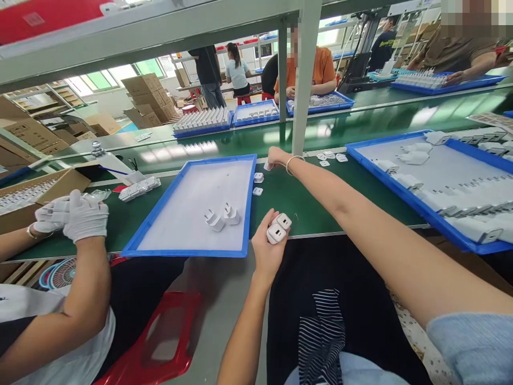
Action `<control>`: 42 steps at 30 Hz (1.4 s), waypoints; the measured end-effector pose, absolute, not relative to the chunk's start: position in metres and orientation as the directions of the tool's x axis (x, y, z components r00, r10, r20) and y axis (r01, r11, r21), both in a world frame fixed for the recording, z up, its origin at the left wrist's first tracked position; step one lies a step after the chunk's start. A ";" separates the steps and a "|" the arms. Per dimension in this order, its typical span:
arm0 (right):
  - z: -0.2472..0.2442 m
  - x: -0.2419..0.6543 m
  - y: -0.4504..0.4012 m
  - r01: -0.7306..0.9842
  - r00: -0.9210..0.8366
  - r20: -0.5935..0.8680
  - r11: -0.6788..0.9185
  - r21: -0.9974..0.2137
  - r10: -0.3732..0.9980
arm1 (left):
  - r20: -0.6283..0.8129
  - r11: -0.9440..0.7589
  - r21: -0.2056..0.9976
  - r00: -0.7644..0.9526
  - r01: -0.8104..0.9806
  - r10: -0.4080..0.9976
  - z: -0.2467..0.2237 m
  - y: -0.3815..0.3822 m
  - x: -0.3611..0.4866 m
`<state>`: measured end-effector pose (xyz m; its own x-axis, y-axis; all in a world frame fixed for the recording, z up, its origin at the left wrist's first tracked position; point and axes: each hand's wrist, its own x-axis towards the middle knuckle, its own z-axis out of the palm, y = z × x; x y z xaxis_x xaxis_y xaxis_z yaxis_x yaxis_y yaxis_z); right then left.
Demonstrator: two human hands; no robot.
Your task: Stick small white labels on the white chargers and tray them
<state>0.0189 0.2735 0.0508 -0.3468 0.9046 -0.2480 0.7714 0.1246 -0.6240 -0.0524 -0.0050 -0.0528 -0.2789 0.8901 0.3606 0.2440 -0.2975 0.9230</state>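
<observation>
Two white USB chargers (276,232) are gripped side by side in my left hand (266,248), just off the bench's front edge, their port ends facing up. Farther forward, my right hand (277,156) pinches a small white flat piece (266,166) by the blue-rimmed tray's right corner. Close below it are small stacked white pieces (258,177) and another white piece (257,191). More white pieces (331,155) lie to the right of my wrist. The blue-rimmed tray (180,214) on my left holds two white plug chargers (222,217) with prongs up.
A second blue-rimmed tray (401,198) with several white chargers stands at right. A metal post (301,107) rises beyond my right hand. At left, a co-worker's gloved hands (86,216) work beside a cardboard box (68,184). A red stool (180,331) stands below.
</observation>
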 end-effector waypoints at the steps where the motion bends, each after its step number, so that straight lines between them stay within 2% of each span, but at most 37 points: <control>1: 0.053 0.028 0.269 0.753 -0.339 -0.219 0.124 -0.646 0.915 | 0.306 -0.265 0.950 -0.309 0.166 0.901 -0.051 -0.004 -0.054; 3: 0.055 0.047 0.254 0.708 -0.341 -0.166 0.136 -0.693 0.925 | 0.184 -0.196 0.981 -0.328 -0.006 0.927 -0.045 -0.002 -0.057; 5: 0.056 0.068 0.229 0.625 -0.397 -0.110 0.180 -0.760 0.911 | 0.106 -0.150 0.977 -0.270 -0.151 0.957 -0.040 0.002 -0.060; 7: 0.055 0.088 0.194 0.480 -0.496 -0.049 0.227 -0.847 0.867 | 0.108 -0.150 0.951 -0.163 -0.272 0.981 -0.035 0.006 -0.059; 9: 0.052 0.106 0.155 0.223 -0.611 0.053 0.237 -0.946 0.789 | 0.143 -0.155 0.906 -0.060 -0.395 0.988 -0.030 0.008 -0.053; 10: 0.051 0.113 0.137 0.146 -0.638 0.084 0.228 -0.963 0.765 | 0.159 -0.147 0.879 -0.012 -0.454 0.987 -0.028 0.009 -0.048; 11: 0.050 0.120 0.121 0.111 -0.641 0.107 0.229 -0.967 0.760 | 0.169 -0.127 0.854 0.039 -0.504 0.985 -0.026 0.009 -0.042; 13: 0.049 0.129 0.096 0.170 -0.585 0.150 0.301 -0.938 0.797 | 0.177 -0.087 0.827 0.112 -0.555 0.978 -0.022 0.008 -0.029; 17: 0.047 0.142 0.075 0.388 -0.506 0.217 0.445 -0.807 0.835 | 0.112 -0.060 0.853 0.070 -0.519 0.991 -0.013 0.003 -0.010; 20: 0.044 0.151 0.071 0.460 -0.510 0.235 0.493 -0.739 0.828 | 0.046 -0.042 0.872 -0.005 -0.488 0.999 -0.009 0.001 -0.001; 24: 0.040 0.164 0.064 0.479 -0.587 0.270 0.597 -0.644 0.763 | 0.056 -0.049 0.889 0.002 -0.456 0.998 -0.007 -0.002 0.003; 27: 0.035 0.170 0.056 0.357 -0.625 0.318 0.624 -0.696 0.713 | 0.092 -0.068 0.895 0.031 -0.440 0.995 -0.006 -0.005 0.003; 30: 0.030 0.170 0.044 0.208 -0.431 0.452 0.573 -0.793 0.781 | 0.174 -0.143 0.917 0.050 -0.373 0.983 -0.002 -0.009 0.001; 33: 0.030 0.169 0.034 0.122 -0.228 0.537 0.571 -0.812 0.812 | 0.296 -0.264 0.922 0.074 -0.283 0.952 0.003 -0.014 -0.001; 37: 0.036 0.171 0.029 0.008 -0.267 0.452 0.471 -0.882 0.851 | 0.415 -0.403 0.905 0.071 -0.136 0.907 0.008 -0.021 -0.003; 39: 0.038 0.175 0.029 0.005 -0.318 0.403 0.427 -0.904 0.858 | 0.444 -0.441 0.895 0.046 -0.072 0.895 0.010 -0.023 -0.002; 42: 0.040 0.181 0.029 0.196 -0.316 0.405 0.476 -0.857 0.858 | 0.484 -0.484 0.874 0.017 0.035 0.875 0.009 -0.024 -0.001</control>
<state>0.1810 0.0292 0.0396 -0.3157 0.8582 0.4048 0.1962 0.4765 -0.8570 -0.0005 -0.0238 0.0086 0.0167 0.8751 0.4837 0.0348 -0.4840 0.8744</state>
